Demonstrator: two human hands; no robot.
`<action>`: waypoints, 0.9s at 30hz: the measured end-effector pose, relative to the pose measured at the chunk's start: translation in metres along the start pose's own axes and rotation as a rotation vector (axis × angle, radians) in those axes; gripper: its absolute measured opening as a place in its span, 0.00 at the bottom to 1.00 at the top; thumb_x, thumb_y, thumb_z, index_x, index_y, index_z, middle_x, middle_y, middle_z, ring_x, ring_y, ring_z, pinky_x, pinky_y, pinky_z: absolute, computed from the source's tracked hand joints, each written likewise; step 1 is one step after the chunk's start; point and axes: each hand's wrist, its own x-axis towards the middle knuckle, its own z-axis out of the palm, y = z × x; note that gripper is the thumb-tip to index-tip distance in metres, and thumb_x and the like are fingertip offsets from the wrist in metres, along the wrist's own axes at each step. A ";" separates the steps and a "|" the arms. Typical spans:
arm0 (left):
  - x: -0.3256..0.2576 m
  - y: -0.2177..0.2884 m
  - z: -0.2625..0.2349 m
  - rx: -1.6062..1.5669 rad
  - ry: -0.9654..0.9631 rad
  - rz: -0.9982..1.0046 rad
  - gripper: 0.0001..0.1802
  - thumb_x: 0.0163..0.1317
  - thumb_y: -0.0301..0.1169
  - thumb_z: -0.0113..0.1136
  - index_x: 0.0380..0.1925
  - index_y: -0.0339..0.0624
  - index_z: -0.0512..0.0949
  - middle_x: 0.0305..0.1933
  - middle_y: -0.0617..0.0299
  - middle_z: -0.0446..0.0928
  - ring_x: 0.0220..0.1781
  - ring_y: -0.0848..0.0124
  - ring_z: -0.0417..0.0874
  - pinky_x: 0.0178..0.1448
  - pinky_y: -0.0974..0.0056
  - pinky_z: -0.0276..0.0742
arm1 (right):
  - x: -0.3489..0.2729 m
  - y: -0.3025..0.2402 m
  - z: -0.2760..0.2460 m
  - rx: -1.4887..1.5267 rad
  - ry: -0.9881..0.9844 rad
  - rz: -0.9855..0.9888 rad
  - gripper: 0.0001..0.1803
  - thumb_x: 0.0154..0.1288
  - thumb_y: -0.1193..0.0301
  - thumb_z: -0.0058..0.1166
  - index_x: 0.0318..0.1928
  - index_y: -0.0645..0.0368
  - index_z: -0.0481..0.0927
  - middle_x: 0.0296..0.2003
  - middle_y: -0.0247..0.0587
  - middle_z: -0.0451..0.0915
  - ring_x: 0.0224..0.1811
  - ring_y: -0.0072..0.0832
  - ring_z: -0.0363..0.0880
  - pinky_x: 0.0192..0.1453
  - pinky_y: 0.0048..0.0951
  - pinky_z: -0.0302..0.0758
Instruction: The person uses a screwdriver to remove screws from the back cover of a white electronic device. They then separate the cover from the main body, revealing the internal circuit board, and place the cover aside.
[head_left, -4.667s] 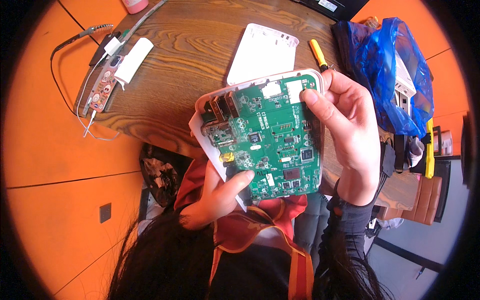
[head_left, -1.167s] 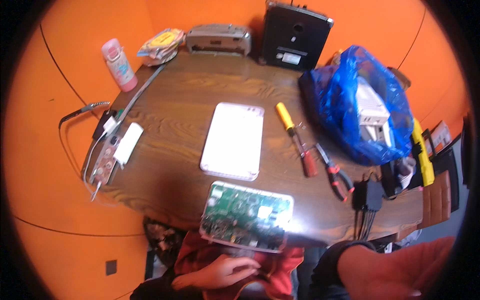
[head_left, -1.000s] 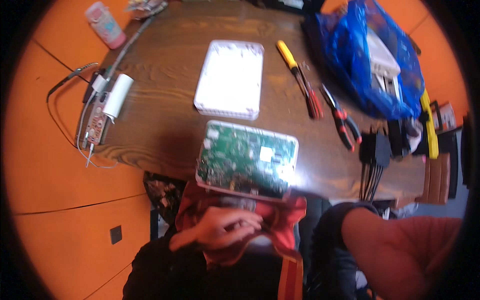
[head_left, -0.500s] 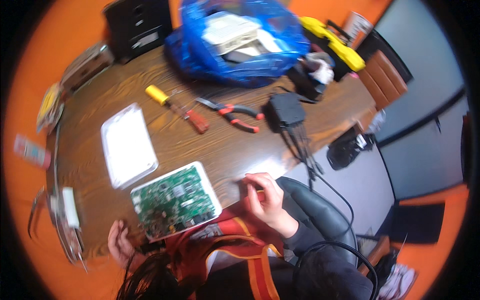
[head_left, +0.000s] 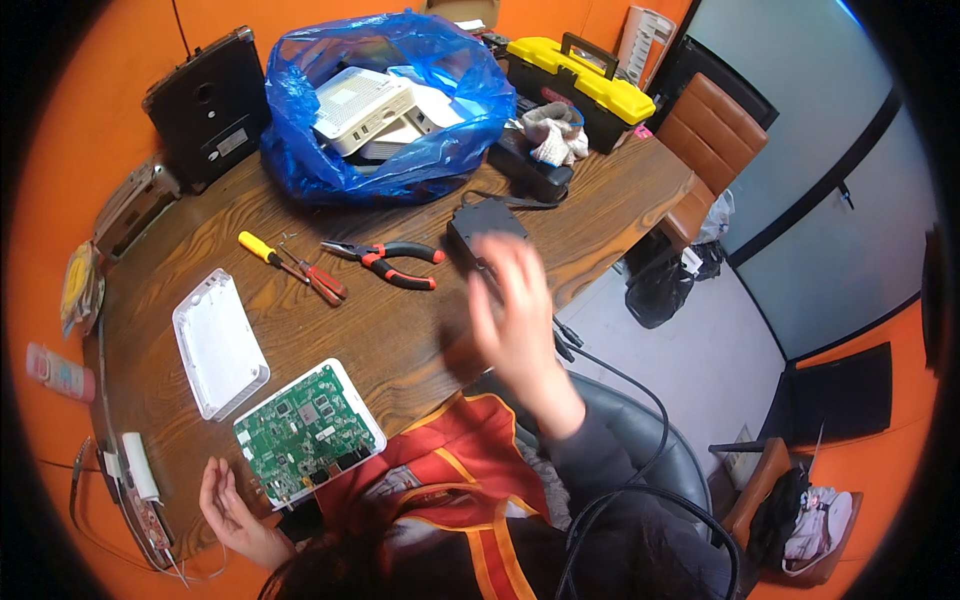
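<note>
A green circuit board (head_left: 305,430) lies in a white plastic casing (head_left: 372,418) at the table's near edge. My left hand (head_left: 240,515) rests beside its lower left corner, fingers loosely stretched and holding nothing. My right hand (head_left: 515,320), slightly blurred, is raised with its fingers apart. It is over the near side of a black box (head_left: 485,222) with dark cables and hides part of it; I cannot tell whether it touches. Beyond the board is an empty white cover (head_left: 222,345). Farther back lie a yellow-handled screwdriver (head_left: 257,247), a red-handled screwdriver (head_left: 325,284) and red-and-black pliers (head_left: 390,262).
A blue plastic bag (head_left: 300,165) filled with white device casings stands at the back. Next to it are a black-and-yellow toolbox (head_left: 590,85) and a whitish glove (head_left: 555,135). A dark chair (head_left: 625,430) is at my right; a brown chair (head_left: 710,130) stands beyond the table.
My right hand has moved forward from the table's near edge to the black box, its curled fingers now stretched. The view has shifted. My left hand stays beside the board.
</note>
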 end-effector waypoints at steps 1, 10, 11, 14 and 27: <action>0.003 0.005 0.003 0.016 0.020 -0.020 0.16 0.68 0.22 0.36 0.54 0.27 0.64 0.59 0.44 0.65 0.61 0.58 0.68 0.67 0.58 0.61 | 0.023 0.007 0.004 -0.109 -0.015 0.008 0.16 0.57 0.74 0.52 0.47 0.63 0.73 0.50 0.60 0.68 0.53 0.51 0.69 0.55 0.40 0.68; -0.004 0.032 0.008 -0.010 0.057 -0.126 0.15 0.66 0.20 0.37 0.52 0.30 0.65 0.58 0.46 0.66 0.59 0.61 0.71 0.66 0.59 0.63 | 0.148 0.091 0.018 -0.566 -0.363 0.645 0.22 0.56 0.59 0.57 0.47 0.61 0.78 0.59 0.58 0.62 0.64 0.55 0.57 0.62 0.49 0.63; -0.003 0.034 0.007 -0.009 0.053 -0.139 0.15 0.66 0.20 0.37 0.52 0.30 0.65 0.58 0.46 0.66 0.58 0.62 0.71 0.66 0.60 0.63 | 0.147 0.091 0.014 -0.565 -0.204 0.609 0.20 0.54 0.64 0.59 0.46 0.61 0.78 0.51 0.56 0.71 0.58 0.49 0.66 0.59 0.42 0.67; -0.005 0.042 0.010 -0.069 0.035 -0.143 0.14 0.65 0.19 0.38 0.50 0.30 0.67 0.55 0.48 0.69 0.56 0.63 0.73 0.63 0.61 0.66 | 0.127 0.071 -0.005 -0.367 0.293 0.012 0.15 0.51 0.77 0.58 0.42 0.64 0.78 0.41 0.54 0.75 0.48 0.45 0.74 0.52 0.39 0.71; 0.004 0.058 0.128 -0.012 -0.519 0.173 0.18 0.54 0.23 0.58 0.47 0.39 0.75 0.53 0.51 0.71 0.55 0.57 0.75 0.57 0.60 0.71 | -0.020 -0.025 0.022 0.982 0.323 0.422 0.15 0.57 0.82 0.56 0.43 0.61 0.67 0.37 0.35 0.73 0.38 0.20 0.74 0.42 0.19 0.71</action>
